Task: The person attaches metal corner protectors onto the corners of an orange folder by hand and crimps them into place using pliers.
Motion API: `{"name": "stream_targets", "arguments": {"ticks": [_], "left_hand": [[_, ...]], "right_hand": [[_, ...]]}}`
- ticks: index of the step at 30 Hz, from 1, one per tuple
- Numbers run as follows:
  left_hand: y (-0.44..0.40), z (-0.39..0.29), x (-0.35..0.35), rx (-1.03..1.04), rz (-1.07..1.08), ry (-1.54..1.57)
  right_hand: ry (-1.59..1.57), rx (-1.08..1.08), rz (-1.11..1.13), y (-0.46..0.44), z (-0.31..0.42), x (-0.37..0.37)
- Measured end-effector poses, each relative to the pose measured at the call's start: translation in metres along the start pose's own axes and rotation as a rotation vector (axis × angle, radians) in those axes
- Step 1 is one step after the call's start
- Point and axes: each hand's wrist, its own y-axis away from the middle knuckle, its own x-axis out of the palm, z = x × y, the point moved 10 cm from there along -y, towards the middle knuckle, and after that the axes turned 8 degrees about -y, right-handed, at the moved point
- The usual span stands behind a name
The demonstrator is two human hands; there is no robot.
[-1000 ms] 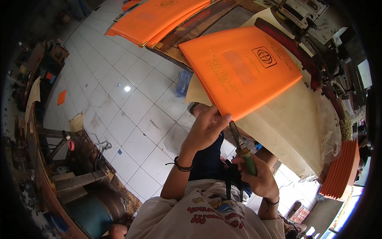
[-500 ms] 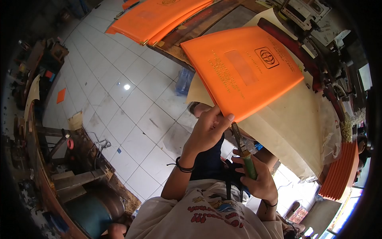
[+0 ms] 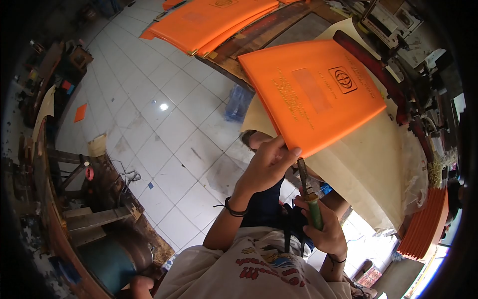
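Note:
My left hand (image 3: pixel 269 167) pinches the near corner of an orange folder (image 3: pixel 343 119), with the thumb on top and the fingers beneath. The folder has gold lettering, a dark square emblem and a pale rectangular window on its cover. In my right hand (image 3: pixel 329 231) is a green-handled tool (image 3: pixel 314 212) with a narrow, dark metal end; its exact kind is unclear. Its tip points up at the folder's corner, close to my left thumb. Whether the tip touches the folder I cannot tell.
More orange folders (image 3: pixel 214 25) lie on the wooden bench at the back. Beneath the held folder spreads a beige sheet (image 3: pixel 371 169). A stack of orange folders (image 3: pixel 423 224) stands at right. Left are a wooden frame (image 3: pixel 97 219) and a teal drum (image 3: pixel 107 264). White tiles (image 3: pixel 169 144) cover the floor.
The whole view has shifted slightly, moving things a little right and down. The tool has turned in my right hand and now shows more edge-on. My left hand keeps its hold on the folder.

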Motion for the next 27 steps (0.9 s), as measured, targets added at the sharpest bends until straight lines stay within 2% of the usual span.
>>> {"name": "stream_targets", "arguments": {"ticks": [12,20,23,27], "left_hand": [[0.0,-0.003,0.001,-0.002,-0.017,0.026],[0.002,0.006,0.001,-0.071,0.121,-0.132],[0.002,0.008,0.001,-0.107,0.115,-0.087],[0.002,-0.006,0.004,-0.058,0.181,-0.127]], "right_hand": [[0.054,-0.038,0.044,0.0,0.005,0.0],[0.014,-0.008,0.036,-0.002,-0.001,-0.003],[0.001,-0.002,0.041,-0.002,-0.003,-0.005],[-0.124,0.051,0.019,-0.002,-0.008,-0.005]]}}
